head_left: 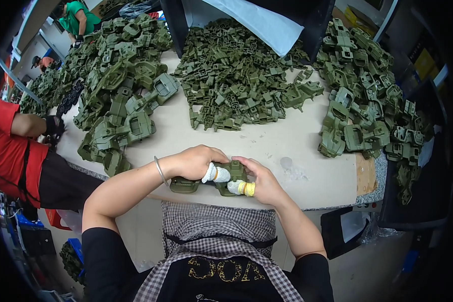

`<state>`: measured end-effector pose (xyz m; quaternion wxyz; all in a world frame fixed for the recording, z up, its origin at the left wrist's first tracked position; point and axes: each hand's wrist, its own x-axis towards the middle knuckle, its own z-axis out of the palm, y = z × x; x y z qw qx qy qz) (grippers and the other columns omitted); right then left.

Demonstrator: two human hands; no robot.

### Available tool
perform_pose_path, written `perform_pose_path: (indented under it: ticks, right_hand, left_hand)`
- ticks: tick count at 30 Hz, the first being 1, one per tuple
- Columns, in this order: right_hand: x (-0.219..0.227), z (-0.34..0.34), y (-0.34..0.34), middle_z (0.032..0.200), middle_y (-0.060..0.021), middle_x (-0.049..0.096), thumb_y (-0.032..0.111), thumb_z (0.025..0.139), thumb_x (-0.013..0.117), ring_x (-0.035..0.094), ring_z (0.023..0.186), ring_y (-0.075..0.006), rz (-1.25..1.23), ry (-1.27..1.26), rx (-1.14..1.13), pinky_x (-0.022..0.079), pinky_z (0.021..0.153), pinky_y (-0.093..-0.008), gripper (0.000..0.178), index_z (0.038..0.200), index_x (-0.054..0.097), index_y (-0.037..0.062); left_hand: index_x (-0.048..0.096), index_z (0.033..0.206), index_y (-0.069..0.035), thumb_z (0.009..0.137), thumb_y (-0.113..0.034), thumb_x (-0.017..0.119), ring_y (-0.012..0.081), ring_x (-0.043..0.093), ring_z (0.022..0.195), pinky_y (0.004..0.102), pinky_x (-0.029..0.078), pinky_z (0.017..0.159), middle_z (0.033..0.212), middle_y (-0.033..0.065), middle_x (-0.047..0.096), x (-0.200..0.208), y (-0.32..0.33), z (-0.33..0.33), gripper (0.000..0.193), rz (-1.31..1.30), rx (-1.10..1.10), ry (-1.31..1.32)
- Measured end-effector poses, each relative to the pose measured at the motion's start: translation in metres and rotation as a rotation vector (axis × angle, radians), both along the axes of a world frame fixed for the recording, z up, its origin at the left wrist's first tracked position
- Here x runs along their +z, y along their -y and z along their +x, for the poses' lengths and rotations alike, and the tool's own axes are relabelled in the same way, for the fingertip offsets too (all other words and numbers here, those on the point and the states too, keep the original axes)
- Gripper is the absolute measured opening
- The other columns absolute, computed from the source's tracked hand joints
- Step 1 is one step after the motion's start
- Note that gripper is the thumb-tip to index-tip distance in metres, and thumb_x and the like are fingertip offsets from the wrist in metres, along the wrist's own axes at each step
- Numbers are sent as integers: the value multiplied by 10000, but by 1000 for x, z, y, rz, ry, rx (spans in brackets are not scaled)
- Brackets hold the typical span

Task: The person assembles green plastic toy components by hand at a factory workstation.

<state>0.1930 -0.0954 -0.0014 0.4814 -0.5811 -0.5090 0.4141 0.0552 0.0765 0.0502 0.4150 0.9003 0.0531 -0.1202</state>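
Near the front edge of the table I hold an olive-green moulded plastic housing [235, 170] between both hands. My left hand [199, 163] is closed over its left part, with a white cloth cover on the thumb. My right hand [259, 181] grips the right end, its thumb wrapped in white and yellow cloth. Under my left wrist, a rounded green part [184, 185] sticks out; whether it belongs to the same housing I cannot tell. My palms hide much of the piece.
A large heap of small green parts [236, 75] covers the back middle of the table [307, 181]. Larger green housings [131, 116] pile up at the left, more housings [357, 110] at the right. A person in red [15, 146] works close by on the left; another person in green [78, 20] is farther back.
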Motion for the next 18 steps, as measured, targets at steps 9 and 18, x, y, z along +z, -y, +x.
perform_pose_path:
  ticks: [9,18]
  right_hand:
    - [11,34,8,1212,-141,481,119,722,687,494,1084,-244,-81,-45,-59,387,932,-338,655,1292,370,61]
    - [37,-39,-34,1013,-147,500,236,621,714,490,881,-306,460,1029,-190,414,754,-394,493,996,504,-4]
  left_hand:
    - [371,1279,-43,785,-219,632,254,450,1142,331,368,955,1256,150,432,-12,-34,-74,586,41,135,110]
    - [390,1240,-29,826,-140,611,124,504,1009,268,422,869,1127,48,516,-61,5,-71,482,-721,626,299]
